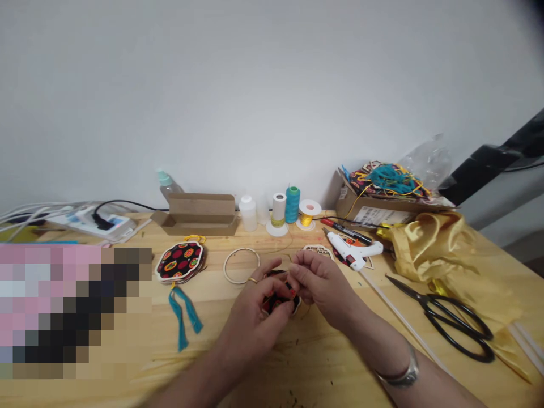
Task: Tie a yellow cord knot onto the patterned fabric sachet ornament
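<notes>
My left hand (254,309) and my right hand (323,285) meet over the middle of the wooden table (127,374). Between them they grip a small black fabric-covered piece with red and orange flowers (277,300), mostly hidden by my fingers. My right fingertips pinch at its upper edge. A thin thread seems to run from there; I cannot make it out clearly. A finished patterned ornament (180,261) with a yellow loop and teal tassel (183,317) lies to the left. A wooden ring (241,265) lies just behind my left hand.
A white glue gun (353,250) and a carved wooden piece (318,250) lie behind my right hand. Black scissors (454,318) and gold satin cloth (442,249) are at right. Thread spools (292,205), a white bottle (247,213) and cardboard boxes (198,213) line the wall.
</notes>
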A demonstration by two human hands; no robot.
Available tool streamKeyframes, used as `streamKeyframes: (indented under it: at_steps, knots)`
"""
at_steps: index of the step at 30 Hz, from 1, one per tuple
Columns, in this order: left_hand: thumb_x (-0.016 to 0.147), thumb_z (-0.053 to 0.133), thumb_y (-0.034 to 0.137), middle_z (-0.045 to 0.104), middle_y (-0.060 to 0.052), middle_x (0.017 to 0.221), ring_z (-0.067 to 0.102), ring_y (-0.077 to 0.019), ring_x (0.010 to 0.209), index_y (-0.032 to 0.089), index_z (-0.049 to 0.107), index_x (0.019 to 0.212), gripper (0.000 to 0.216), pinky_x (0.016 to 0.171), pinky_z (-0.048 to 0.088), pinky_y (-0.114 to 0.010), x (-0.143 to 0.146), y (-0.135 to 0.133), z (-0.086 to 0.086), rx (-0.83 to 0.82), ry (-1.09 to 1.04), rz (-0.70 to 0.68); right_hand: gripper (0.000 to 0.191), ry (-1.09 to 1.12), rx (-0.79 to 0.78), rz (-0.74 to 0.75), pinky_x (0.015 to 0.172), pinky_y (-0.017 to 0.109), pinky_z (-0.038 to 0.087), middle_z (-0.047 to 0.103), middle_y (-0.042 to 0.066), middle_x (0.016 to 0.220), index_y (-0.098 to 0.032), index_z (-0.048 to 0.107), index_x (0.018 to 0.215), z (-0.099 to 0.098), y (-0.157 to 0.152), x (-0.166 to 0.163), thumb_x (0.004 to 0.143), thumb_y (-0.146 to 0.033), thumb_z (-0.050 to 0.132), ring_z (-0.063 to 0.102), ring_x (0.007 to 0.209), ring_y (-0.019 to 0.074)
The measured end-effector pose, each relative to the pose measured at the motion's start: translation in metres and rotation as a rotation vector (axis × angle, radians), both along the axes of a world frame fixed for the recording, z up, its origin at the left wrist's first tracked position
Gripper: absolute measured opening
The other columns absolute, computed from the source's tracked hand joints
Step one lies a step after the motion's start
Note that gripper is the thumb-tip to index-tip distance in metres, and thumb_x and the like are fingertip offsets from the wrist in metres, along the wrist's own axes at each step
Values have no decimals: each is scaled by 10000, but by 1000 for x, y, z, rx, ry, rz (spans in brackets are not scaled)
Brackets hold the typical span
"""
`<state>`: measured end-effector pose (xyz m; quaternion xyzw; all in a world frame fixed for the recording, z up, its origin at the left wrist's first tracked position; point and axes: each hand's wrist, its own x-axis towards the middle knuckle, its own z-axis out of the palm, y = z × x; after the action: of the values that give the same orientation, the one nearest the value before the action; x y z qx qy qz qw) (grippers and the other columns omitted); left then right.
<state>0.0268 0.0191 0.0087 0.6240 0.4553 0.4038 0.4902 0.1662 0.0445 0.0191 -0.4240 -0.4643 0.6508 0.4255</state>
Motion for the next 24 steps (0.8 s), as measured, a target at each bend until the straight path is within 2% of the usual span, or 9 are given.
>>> streamKeyframes:
  at_steps: [3,5,7,10,14,18,24]
  knots:
    - [732,574,138,593,-87,1116,531,-247,1058,209,576,860,146,833,447,-377,0,0,0,-181,-336,8,164,-57,41,14,367,161,243,438,-71,473,-165,455,638,-2,0,1,750,-258,530,309,378,33]
    - [767,555,167,634,-68,1021,607,-199,889,218,536,975,215,760,477,-340,0,0,0,-254,-456,11,178,-87,45,19,364,161,243,437,-69,473,-165,451,620,-2,-1,1,749,-259,530,310,377,32]
    - [789,548,200,661,-44,898,618,-168,806,209,532,1017,229,726,480,-294,-1,0,0,-267,-446,47,178,-101,38,20,359,161,245,439,-69,473,-166,457,615,-2,-1,0,743,-263,534,320,377,34]
    - [785,567,230,663,-21,856,609,-139,773,197,585,967,185,695,470,-232,-2,1,1,-236,-379,101,156,-122,35,26,358,164,261,437,-74,466,-167,475,628,-2,-2,-1,736,-261,537,339,374,41]
    - [772,585,250,669,-13,809,596,-126,729,188,645,889,145,649,462,-207,-1,3,3,-290,-342,65,126,-175,74,26,380,172,312,450,-68,476,-164,495,641,-4,-2,-2,734,-239,534,391,398,54]
    - [737,625,256,655,4,679,569,-102,623,174,673,770,101,574,435,-179,-2,4,7,-359,-282,93,112,-212,85,33,404,180,339,454,-65,477,-166,496,639,-5,-1,-1,732,-219,526,419,416,62]
    - [716,645,267,631,-6,608,508,-76,526,151,675,723,121,466,355,-154,-4,6,6,-450,-397,54,86,-222,79,40,400,170,321,470,-62,481,-158,511,643,-6,0,1,710,-203,542,402,418,52]
